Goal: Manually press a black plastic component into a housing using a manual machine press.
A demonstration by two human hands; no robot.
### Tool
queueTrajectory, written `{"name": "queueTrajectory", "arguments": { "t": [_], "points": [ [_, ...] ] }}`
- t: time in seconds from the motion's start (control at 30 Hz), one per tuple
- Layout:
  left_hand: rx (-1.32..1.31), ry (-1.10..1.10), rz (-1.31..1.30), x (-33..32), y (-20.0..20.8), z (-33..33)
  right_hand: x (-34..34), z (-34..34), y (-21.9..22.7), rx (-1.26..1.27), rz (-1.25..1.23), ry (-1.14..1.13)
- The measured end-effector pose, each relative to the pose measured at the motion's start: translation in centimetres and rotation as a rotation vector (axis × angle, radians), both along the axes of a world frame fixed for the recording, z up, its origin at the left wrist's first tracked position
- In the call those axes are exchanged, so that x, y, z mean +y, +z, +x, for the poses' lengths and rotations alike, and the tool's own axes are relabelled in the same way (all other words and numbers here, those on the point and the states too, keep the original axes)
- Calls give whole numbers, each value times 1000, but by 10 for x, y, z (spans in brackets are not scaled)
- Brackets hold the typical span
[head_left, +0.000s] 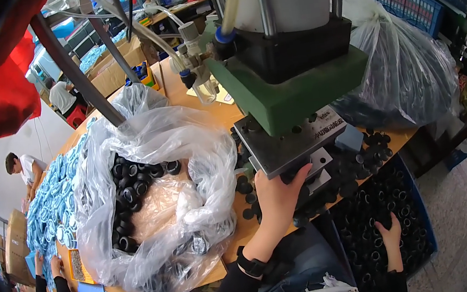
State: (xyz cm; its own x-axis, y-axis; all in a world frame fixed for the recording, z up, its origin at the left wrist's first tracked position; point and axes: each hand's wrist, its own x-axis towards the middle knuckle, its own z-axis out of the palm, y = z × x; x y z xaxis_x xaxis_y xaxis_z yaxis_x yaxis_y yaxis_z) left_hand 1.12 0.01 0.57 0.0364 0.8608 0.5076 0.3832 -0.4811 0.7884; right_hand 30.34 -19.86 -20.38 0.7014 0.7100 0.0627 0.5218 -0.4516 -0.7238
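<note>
Left hand: raised to the press, a dark watch with a black strap at the wrist. Thumb stretched out to the side, apart from the other fingers, its tip just beside the underside of a grey rectangular steel plate with dark markings. Remaining fingers hidden beneath or behind that plate; whether they clamp on anything, cannot tell.

Right hand: lowered over a blue plastic crate, among black, ring-shaped parts heaped inside. Thumb and the visible fingertip apart, with black parts showing between them; whether one is gripped, cannot tell.

Press: green, block-shaped head above the steel plate; smaller silver steel blocks below it.

Worktop, wood-coloured: small black round pieces scattered around the steel blocks; a blue-grey block near the plate; a gathered clear plastic bag behind, to the right.

Left of the press: an open, crumpled clear plastic bag containing black round parts. Beyond it, a broad heap of light blue ring-like pieces; a co-worker's two hands at its near edge, beside a yellow tray.
</note>
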Motion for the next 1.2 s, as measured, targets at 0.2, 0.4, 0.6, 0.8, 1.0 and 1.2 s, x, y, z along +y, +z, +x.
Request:
{"name": "queueTrajectory", "arguments": {
  "t": [0.2,0.4,0.6,0.8,1.0,1.2],
  "points": [
    [36,-30,-26,-2,-15,-7,94,-26,78,-197,226,278],
    [50,-139,-22,-18,-1,-52,230,-52,91,-672,147,602],
    [165,126,74,-10,-32,-129,251,-24,73,-506,-42,601],
    [382,448,131,81,-78,-248,222,-34,73,-221,158,600],
    [719,484,-105,148,-114,-265,158,-116,161,-41,673,595],
    [732,631,20,140,-104,-263,176,-187,204,282,772,761]
  ]
}}
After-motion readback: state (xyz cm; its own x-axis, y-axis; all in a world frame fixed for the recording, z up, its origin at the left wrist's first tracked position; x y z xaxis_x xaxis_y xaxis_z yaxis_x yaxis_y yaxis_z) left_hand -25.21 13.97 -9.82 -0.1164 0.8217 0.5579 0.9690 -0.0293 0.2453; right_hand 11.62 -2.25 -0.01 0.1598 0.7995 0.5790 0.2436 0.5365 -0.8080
